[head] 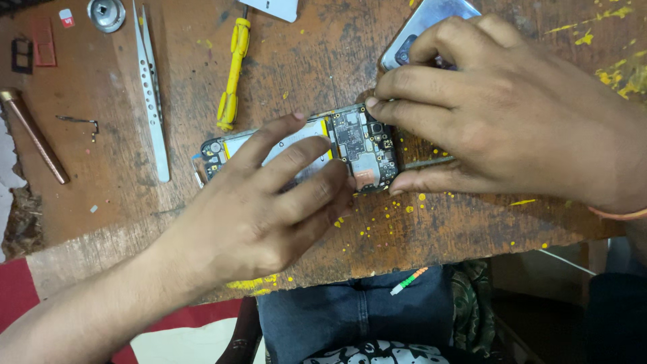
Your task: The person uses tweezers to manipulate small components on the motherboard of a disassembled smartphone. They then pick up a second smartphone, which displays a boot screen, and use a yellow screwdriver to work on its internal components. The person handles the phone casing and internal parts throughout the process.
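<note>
Fingers of both hands splay flat on opened phone (350,145).

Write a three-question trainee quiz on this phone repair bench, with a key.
1. True or false: the left hand lies on the battery side of the opened phone.
2. Which tool lies straight above the phone's left end? A) yellow screwdriver B) metal tweezers C) copper-coloured rod
3. Fill in: the right hand has its fingertips at the phone's ___ board.

Key
1. True; its fingers spread over the pale battery.
2. A. The tweezers lie further left, the rod at the table's left edge.
3. Circuit; whether the fingers pinch a small part there cannot be told.
</note>
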